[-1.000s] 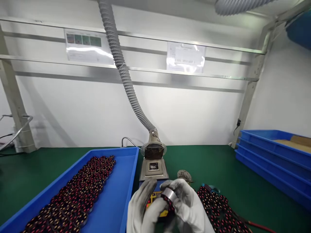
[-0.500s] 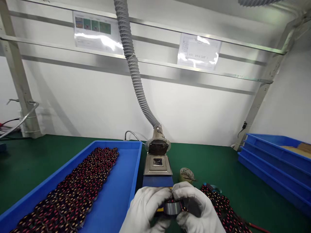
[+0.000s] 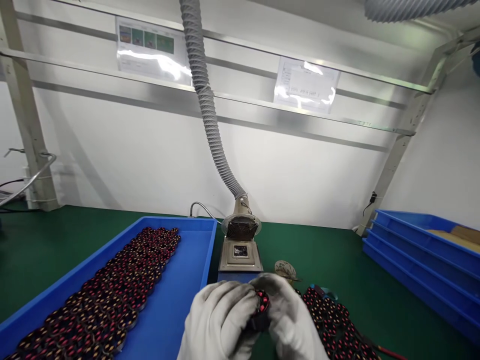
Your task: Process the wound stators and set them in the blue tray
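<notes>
Between my two white-gloved hands is a small wound motor stator (image 3: 263, 301), dark with red coils facing up. My left hand (image 3: 221, 320) is curled around its left side, thumb hidden. My right hand (image 3: 290, 317) closes on it from the right, somewhat blurred, with its fingertips close to the coils. Just beyond the hands stands a solder pot (image 3: 240, 262) with a square opening under a fume hood (image 3: 242, 225). Right of my right hand lies a pile of similar stators (image 3: 333, 325).
A long blue tray (image 3: 193, 250) on the left holds rows of stators (image 3: 112, 280). A small round container (image 3: 285, 270) with a thin tool across it sits behind my right hand. Stacked blue trays (image 3: 416, 265) stand at right. A grey duct (image 3: 206, 100) hangs over the solder pot.
The stator has been turned: its silvery side band faced me before, and now its red coils show. Both hands have shifted slightly left and closed further around it.
</notes>
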`<state>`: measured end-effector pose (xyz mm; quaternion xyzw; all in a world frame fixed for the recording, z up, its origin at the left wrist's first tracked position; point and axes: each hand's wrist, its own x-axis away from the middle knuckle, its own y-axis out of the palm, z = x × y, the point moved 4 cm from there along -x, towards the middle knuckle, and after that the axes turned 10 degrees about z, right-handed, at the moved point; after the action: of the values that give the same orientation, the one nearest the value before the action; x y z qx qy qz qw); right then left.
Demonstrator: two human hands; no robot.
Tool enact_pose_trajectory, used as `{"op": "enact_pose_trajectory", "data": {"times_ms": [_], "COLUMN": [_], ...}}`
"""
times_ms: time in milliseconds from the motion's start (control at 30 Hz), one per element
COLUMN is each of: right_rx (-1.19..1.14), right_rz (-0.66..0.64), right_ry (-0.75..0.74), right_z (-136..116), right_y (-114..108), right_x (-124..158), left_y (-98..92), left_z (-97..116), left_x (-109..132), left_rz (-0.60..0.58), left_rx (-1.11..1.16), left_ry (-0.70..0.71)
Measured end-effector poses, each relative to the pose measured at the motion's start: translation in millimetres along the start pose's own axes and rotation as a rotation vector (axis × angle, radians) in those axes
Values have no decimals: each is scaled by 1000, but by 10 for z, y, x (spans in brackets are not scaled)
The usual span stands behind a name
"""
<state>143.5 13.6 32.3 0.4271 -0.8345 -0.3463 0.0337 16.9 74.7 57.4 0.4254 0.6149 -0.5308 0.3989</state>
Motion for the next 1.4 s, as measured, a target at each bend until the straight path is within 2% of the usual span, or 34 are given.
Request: {"op": "enact_pose_trajectory", "data": {"times_ms": [67, 167, 333, 500, 600, 667, 800, 867, 900, 967, 1000, 1033, 1133, 1233, 1300, 1400], "right_rx": [1, -76, -135, -158, -177, -163, -203, -221, -205, -151, -126, -108, -94, -80, -76, -109], "right_rz": [0, 37, 48, 74, 114, 106, -9, -70, -84, -69, -48, -27, 13, 54, 62, 34], "right_ry": [112, 212, 249, 273, 309, 336, 421, 431, 411, 346, 314, 289, 274, 268, 276, 329], "right_z": [110, 200, 252, 273, 269, 265, 270, 271, 271, 274, 278, 285, 319, 337, 342, 351], "right_y": [63, 113, 97, 97, 142, 179, 203, 162, 124, 31, -14, -52, -89, -47, 0, 57], "right_x": [30, 54, 26, 25, 73, 111, 146, 117, 89, 21, -8, -29, -35, 3, 32, 80], "left_y": [19, 54, 58, 59, 28, 5, -50, -81, -80, -43, -26, -19, -29, -20, -21, -46], "left_z": [-21, -59, -128, -160, -162, -172, -268, -294, -289, -237, -199, -166, -127, -138, -157, -251], "left_x": [3, 6, 38, 22, -26, -24, 94, 123, 107, 35, -11, -57, -139, -119, -72, 45], "left_rz": [7, -45, -67, -114, -20, 71, 226, 215, 150, -48, -106, -112, 36, 123, 170, 311], "left_rx": [72, 244, 462, 507, 491, 491, 501, 481, 468, 464, 479, 500, 560, 588, 655, 769], "left_ry": [-74, -217, -437, -479, -421, -450, -781, -868, -852, -718, -618, -523, -388, -446, -550, -886]}}
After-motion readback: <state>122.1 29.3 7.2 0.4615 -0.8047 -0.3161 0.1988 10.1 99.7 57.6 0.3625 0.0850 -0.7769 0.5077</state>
